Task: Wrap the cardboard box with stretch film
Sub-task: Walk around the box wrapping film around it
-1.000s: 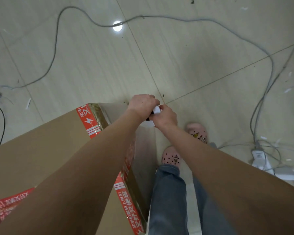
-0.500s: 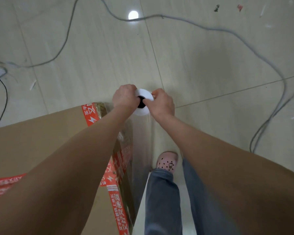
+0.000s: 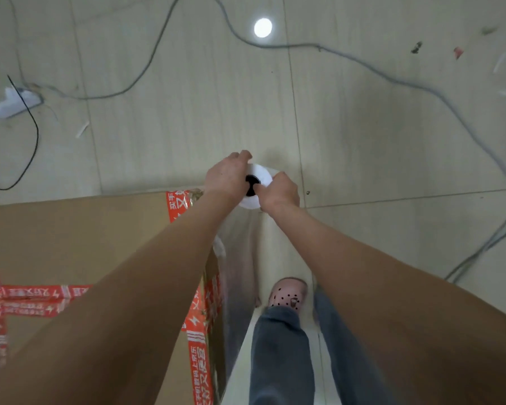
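Two hands hold an upright stretch film roll at the far right corner of a cardboard box.

The stretch film roll (image 3: 262,174), white with a black core, is seen end-on just beyond the box's far right corner. The left hand (image 3: 225,179) curls round its left side, and the right hand (image 3: 279,194) grips its right rim with the thumb at the core. A clear sheet of film (image 3: 240,273) runs from the roll along the right side of the cardboard box (image 3: 70,244), which fills the near left and bears red printed tape (image 3: 197,346). To the right of the box are a pink clog (image 3: 288,293) and jeans (image 3: 281,361). A grey cable (image 3: 421,87) loops over the tiled floor (image 3: 187,112), and a white power strip (image 3: 12,102) lies far left.
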Available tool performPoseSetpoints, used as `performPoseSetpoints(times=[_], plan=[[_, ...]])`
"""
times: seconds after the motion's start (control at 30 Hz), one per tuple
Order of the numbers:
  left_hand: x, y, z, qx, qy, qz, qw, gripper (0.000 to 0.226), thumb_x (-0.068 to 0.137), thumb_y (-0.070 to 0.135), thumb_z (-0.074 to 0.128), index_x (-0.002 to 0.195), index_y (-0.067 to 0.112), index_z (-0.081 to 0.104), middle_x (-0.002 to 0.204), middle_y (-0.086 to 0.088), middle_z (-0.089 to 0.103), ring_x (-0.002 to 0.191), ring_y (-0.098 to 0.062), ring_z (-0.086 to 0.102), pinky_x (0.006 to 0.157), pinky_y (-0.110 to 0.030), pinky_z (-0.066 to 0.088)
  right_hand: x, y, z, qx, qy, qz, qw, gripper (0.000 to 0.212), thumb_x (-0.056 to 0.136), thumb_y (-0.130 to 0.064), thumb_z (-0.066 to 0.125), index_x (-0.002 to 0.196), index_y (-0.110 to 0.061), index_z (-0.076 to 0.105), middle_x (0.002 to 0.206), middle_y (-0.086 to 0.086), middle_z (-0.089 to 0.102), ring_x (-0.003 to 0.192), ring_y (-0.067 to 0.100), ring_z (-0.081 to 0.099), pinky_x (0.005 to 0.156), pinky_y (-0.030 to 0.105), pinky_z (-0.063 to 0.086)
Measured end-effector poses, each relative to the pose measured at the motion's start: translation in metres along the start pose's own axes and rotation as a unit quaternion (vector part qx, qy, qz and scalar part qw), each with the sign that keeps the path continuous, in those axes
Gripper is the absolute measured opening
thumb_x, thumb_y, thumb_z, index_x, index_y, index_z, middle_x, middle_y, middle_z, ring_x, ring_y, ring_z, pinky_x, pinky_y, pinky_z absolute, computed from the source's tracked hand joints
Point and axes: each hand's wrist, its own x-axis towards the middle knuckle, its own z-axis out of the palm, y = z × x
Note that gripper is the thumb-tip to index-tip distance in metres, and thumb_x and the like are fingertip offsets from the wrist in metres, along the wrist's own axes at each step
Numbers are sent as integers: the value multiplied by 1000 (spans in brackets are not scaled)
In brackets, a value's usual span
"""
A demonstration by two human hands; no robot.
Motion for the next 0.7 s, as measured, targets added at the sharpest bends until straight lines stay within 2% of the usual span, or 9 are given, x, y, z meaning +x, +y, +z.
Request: performPoseSetpoints(times=[0.07, 0.17, 0.3, 0.37, 0.47, 0.57, 0.7], plan=[[1, 6, 1, 47, -8, 63, 997, 54, 87, 14, 55, 138, 21, 41, 127, -4, 53, 112, -26, 55, 76, -35, 45, 0, 1, 1, -6, -3, 5, 1000, 35, 90, -27, 57, 119, -8, 50, 116, 9, 60, 100, 29, 62, 72, 33, 49], [7, 11, 3, 103, -18, 112, 988, 44, 89, 17, 54, 132, 21, 49, 124, -2, 57, 113, -24, 55, 81, -35, 47, 1, -1, 3, 1, 2, 3, 1000, 31, 88, -24, 56, 115, -9, 52, 110, 9, 62, 95, 29, 63, 79, 42, 56], [17, 9, -1, 140, -25, 122, 982, 37, 88, 17, 55, 125, 20, 56, 117, -1, 60, 108, -23, 59, 74, -32, 44, 3, -11, 5, -17, -3, 5, 1000, 29, 87, -25, 56, 110, -8, 53, 105, 10, 63, 90, 30, 64, 77, 44, 57], [24, 6, -7, 160, -39, 126, 978, 30, 85, 13, 56, 115, 17, 60, 109, -2, 62, 101, -24, 61, 67, -30, 41, 5, -17, 3, -38, -2, -1, 999, 28, 87, -25, 57, 108, -7, 53, 100, 9, 62, 85, 29, 64, 72, 40, 56], [36, -1, -18, 164, -49, 113, 979, 19, 82, 10, 56, 100, 12, 63, 100, -7, 64, 92, -27, 63, 64, -30, 41, 11, -29, -2, -97, 2, -23, 995, 25, 88, -26, 59, 106, -9, 55, 90, 3, 56, 77, 22, 55, 56, 28, 39], [43, -14, -25, 109, -44, 73, 990, 17, 81, 10, 54, 95, 11, 63, 97, -9, 65, 87, -29, 62, 64, -29, 41, 15, -50, -3, -167, 24, -42, 985, 24, 86, -27, 60, 105, -13, 59, 90, 2, 59, 77, 22, 53, 55, 26, 34], [52, -33, -34, 19, -30, -9, 999, 14, 83, 14, 54, 93, 10, 63, 95, -10, 63, 86, -30, 61, 64, -29, 40, 20, -77, 1, -239, 44, -80, 967, 28, 83, -31, 61, 108, -19, 58, 97, 3, 64, 82, 23, 55, 64, 29, 39]])
